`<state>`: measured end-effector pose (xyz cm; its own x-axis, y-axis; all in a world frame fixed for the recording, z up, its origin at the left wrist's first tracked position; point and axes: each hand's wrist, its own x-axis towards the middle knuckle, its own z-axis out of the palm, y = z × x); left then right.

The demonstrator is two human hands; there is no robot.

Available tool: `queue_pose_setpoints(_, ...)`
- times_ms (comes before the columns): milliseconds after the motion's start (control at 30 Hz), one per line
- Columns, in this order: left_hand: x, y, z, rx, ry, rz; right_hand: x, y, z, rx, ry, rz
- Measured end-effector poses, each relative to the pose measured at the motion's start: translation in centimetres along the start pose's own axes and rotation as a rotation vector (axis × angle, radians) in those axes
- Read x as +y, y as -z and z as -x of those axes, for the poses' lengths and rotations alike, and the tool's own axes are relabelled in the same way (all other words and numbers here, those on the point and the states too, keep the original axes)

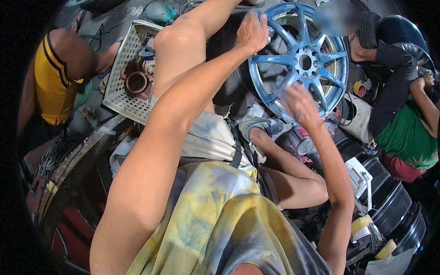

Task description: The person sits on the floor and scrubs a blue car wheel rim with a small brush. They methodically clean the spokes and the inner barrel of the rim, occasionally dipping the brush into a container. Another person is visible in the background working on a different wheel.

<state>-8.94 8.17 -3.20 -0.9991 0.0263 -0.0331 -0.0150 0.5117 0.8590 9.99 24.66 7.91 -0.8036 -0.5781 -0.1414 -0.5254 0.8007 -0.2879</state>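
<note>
A blue wheel rim (pixel 270 59) with several spokes leans in front of me, its face turned toward me. At its upper left edge is my left hand (pixel 253 33), fingers bent over the rim and gripping it. My right hand (pixel 300 106) is over the lower spokes, smeared by motion; whether anything is between its fingers cannot be made out. A dark tyre (pixel 229 48) shows behind the left forearm. Below the rim, between it and my shoe (pixel 270 126), a metal can (pixel 300 140) with a red label lies close by.
A cream plastic basket (pixel 120 98) holding tape rolls stands left of my leg. A green power tool (pixel 160 14) lies behind it. A person in yellow shorts (pixel 55 82) is at left, another in a green shirt (pixel 408 133) at right. Dark wheel rims (pixel 396 201) are stacked lower right.
</note>
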Motion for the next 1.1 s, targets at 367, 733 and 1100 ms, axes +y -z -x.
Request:
queue_pose_setpoints(367, 0.6, -0.2, 0.1, -0.012, 0.024, -0.024, 0.0, -0.2, 0.1, -0.026, -0.004, 0.083)
queue_pose_setpoints(733, 0.2, 0.1, 0.3, -0.023, 0.037, -0.012, 1.1, 1.0, -0.7, -0.073, -0.002, 0.084)
queue_pose_setpoints(1100, 0.4, 0.2, 0.0, -0.016, 0.021, -0.008, 1.3, 3.3, -4.7, -0.268, -0.179, -0.01)
